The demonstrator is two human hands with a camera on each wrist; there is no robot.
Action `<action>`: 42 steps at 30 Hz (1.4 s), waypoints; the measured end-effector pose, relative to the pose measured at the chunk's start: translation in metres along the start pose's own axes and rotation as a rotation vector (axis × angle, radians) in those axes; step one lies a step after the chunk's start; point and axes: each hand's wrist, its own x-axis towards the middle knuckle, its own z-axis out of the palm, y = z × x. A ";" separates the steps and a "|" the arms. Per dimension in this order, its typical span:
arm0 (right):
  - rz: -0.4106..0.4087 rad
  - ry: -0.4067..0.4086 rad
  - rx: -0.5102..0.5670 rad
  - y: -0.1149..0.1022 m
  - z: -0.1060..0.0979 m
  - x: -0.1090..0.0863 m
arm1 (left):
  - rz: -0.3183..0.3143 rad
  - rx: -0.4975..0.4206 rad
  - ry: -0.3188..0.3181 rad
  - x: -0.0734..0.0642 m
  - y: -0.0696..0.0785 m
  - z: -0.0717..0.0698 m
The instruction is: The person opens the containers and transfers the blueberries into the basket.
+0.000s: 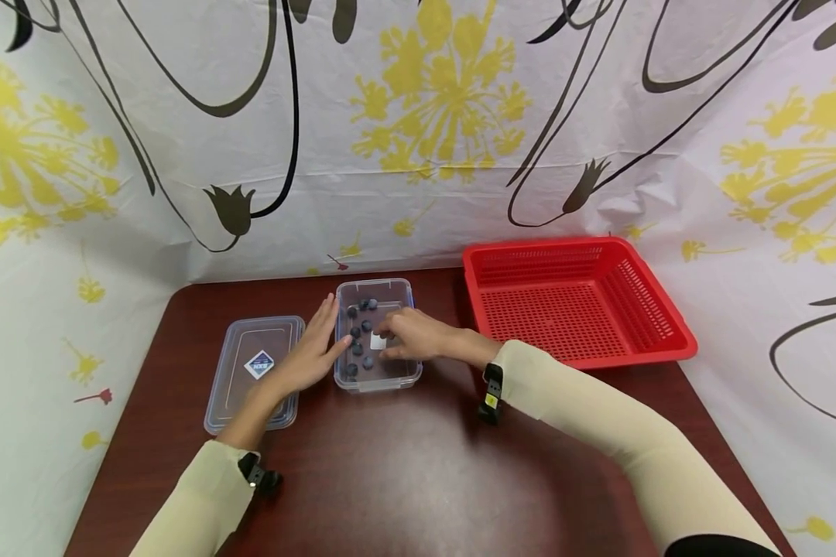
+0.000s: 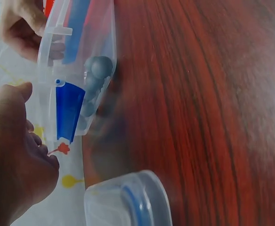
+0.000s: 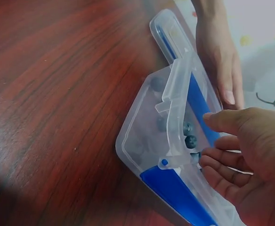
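Observation:
A clear plastic container [image 1: 379,381] with blue side clips stands uncovered on the table, several blueberries [image 1: 367,326] lying loose inside, mostly along its left half. My left hand [image 1: 311,352] lies along the container's left side, fingers straight and thumb reaching over the rim. Above the container's right half hovers my right hand [image 1: 412,334]. In the right wrist view its fingers [image 3: 222,165] bend loosely with the thumb apart, and no berry shows between them. A pale square patch [image 1: 378,341] shows on the container's bottom, partly behind the right hand.
Left of the container, a clear plastic lid [image 1: 240,387] with a blue-and-white diamond sticker lies partly under my left wrist. A red perforated basket [image 1: 585,360] stands at the back right. Patterned white cloth [image 1: 404,224] hangs behind the dark red-brown table [image 1: 404,464].

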 end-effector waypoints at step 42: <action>0.099 -0.025 -0.241 0.001 0.044 0.024 | 0.059 0.152 -0.119 0.006 -0.014 -0.011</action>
